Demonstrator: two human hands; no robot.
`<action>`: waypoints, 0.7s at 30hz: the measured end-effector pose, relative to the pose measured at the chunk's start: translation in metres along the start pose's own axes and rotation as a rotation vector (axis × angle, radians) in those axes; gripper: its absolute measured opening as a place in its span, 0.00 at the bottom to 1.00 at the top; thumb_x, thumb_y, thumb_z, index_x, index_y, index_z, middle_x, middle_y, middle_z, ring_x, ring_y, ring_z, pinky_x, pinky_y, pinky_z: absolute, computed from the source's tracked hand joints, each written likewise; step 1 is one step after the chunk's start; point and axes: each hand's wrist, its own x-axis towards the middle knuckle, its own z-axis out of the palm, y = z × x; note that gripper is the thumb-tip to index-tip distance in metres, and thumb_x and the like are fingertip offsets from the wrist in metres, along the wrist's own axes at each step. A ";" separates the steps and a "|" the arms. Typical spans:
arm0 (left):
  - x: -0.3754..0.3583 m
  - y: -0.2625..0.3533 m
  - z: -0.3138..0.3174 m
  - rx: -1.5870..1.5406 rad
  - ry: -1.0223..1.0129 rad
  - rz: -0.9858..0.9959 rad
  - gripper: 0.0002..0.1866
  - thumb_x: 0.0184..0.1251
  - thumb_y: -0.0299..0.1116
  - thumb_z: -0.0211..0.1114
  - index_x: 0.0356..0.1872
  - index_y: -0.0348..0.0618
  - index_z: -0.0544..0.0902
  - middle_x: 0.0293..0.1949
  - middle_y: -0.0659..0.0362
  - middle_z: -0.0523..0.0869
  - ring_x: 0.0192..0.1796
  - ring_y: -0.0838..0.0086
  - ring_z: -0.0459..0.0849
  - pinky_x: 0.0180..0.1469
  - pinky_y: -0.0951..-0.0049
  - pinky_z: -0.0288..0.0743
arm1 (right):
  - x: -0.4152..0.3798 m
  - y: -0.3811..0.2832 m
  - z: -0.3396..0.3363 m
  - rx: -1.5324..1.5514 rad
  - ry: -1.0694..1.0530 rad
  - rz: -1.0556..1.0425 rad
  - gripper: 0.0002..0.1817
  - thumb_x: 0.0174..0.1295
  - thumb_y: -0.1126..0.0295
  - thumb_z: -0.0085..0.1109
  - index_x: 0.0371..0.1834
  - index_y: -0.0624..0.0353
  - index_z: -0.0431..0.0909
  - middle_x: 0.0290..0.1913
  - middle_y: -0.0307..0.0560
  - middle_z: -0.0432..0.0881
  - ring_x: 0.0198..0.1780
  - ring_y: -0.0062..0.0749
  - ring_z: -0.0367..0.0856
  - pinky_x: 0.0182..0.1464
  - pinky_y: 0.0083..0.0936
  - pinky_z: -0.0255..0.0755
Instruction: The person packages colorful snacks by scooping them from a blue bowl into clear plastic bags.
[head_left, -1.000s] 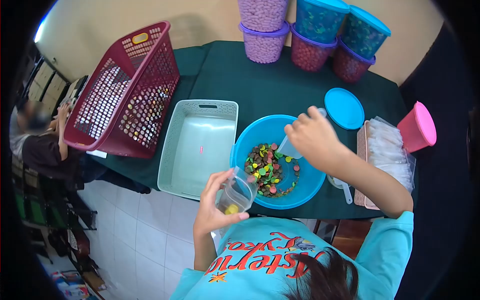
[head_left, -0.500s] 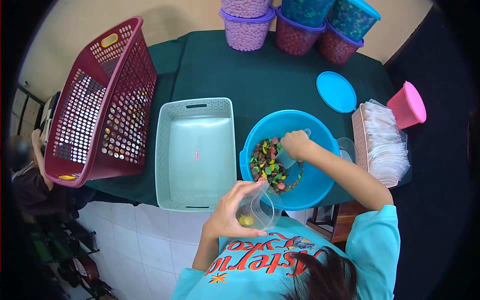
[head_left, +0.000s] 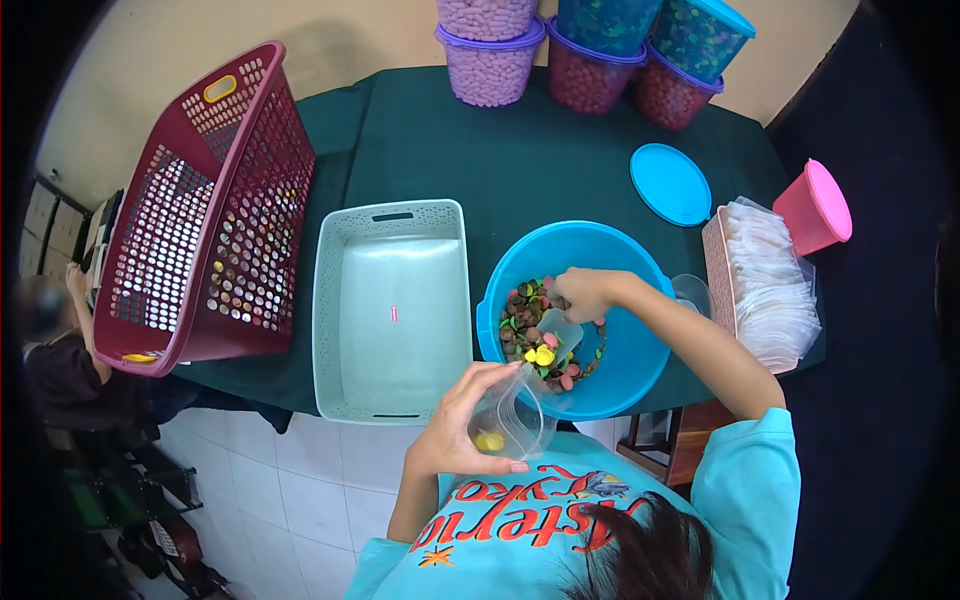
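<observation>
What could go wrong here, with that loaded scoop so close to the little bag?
The scoop in the right hand is heaped with candies and tilted, so some could roll off. The small clear bag is held open only by the left hand, beyond the blue bowl and near the table edge, so candies that miss the mouth would likely fall to the floor.

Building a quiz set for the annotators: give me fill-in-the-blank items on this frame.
1. The left hand holds open a clear plastic ____.
2. The right hand tips a small scoop of candies inside the ____ bowl.
3. The grey basket sits between that bowl and the ____ laundry basket.

Missing: bag; blue; red
</observation>
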 end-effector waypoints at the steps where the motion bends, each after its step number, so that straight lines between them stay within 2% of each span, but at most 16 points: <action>1: -0.001 0.000 0.002 0.004 0.009 0.001 0.47 0.26 0.43 0.76 0.55 0.39 0.66 0.48 0.50 0.71 0.51 0.62 0.72 0.51 0.67 0.66 | -0.005 0.003 -0.002 0.065 0.015 -0.078 0.06 0.47 0.73 0.54 0.24 0.64 0.71 0.22 0.49 0.77 0.21 0.34 0.78 0.28 0.28 0.72; 5: -0.008 0.004 0.011 -0.001 0.134 -0.026 0.48 0.24 0.45 0.76 0.55 0.37 0.67 0.48 0.51 0.70 0.51 0.63 0.71 0.51 0.67 0.65 | -0.027 0.013 -0.009 0.237 -0.011 -0.116 0.06 0.47 0.72 0.54 0.23 0.64 0.70 0.22 0.49 0.78 0.22 0.30 0.79 0.27 0.26 0.70; 7: -0.009 0.008 0.017 0.003 0.196 -0.049 0.49 0.22 0.47 0.76 0.54 0.36 0.67 0.48 0.52 0.70 0.50 0.64 0.72 0.52 0.67 0.64 | -0.039 0.016 -0.014 0.312 0.031 -0.234 0.07 0.49 0.71 0.54 0.24 0.64 0.71 0.22 0.48 0.78 0.25 0.30 0.78 0.29 0.25 0.69; 11: -0.006 0.019 0.031 0.105 0.351 -0.075 0.46 0.24 0.44 0.76 0.53 0.36 0.69 0.47 0.53 0.71 0.47 0.67 0.73 0.49 0.69 0.66 | -0.070 0.014 -0.031 0.252 0.141 -0.352 0.08 0.50 0.70 0.54 0.26 0.65 0.72 0.23 0.48 0.79 0.27 0.30 0.77 0.30 0.26 0.68; 14: 0.003 0.030 0.041 0.245 0.461 -0.164 0.41 0.25 0.43 0.76 0.49 0.38 0.73 0.41 0.56 0.76 0.43 0.69 0.75 0.42 0.71 0.68 | -0.090 0.018 -0.047 0.189 0.279 -0.351 0.09 0.51 0.69 0.54 0.28 0.65 0.74 0.24 0.47 0.78 0.26 0.28 0.74 0.29 0.24 0.66; 18: 0.024 0.044 0.051 0.383 0.483 -0.168 0.40 0.26 0.44 0.76 0.47 0.36 0.74 0.39 0.54 0.77 0.41 0.68 0.76 0.39 0.71 0.68 | -0.104 0.024 -0.067 0.247 0.278 -0.342 0.08 0.52 0.70 0.53 0.28 0.66 0.73 0.23 0.43 0.77 0.25 0.23 0.72 0.28 0.23 0.65; 21: 0.039 0.050 0.058 0.454 0.507 -0.183 0.39 0.27 0.45 0.75 0.47 0.36 0.74 0.38 0.54 0.77 0.40 0.68 0.76 0.39 0.71 0.68 | -0.115 0.014 -0.079 0.150 0.310 -0.327 0.07 0.53 0.71 0.52 0.28 0.66 0.73 0.22 0.44 0.77 0.24 0.24 0.72 0.28 0.23 0.65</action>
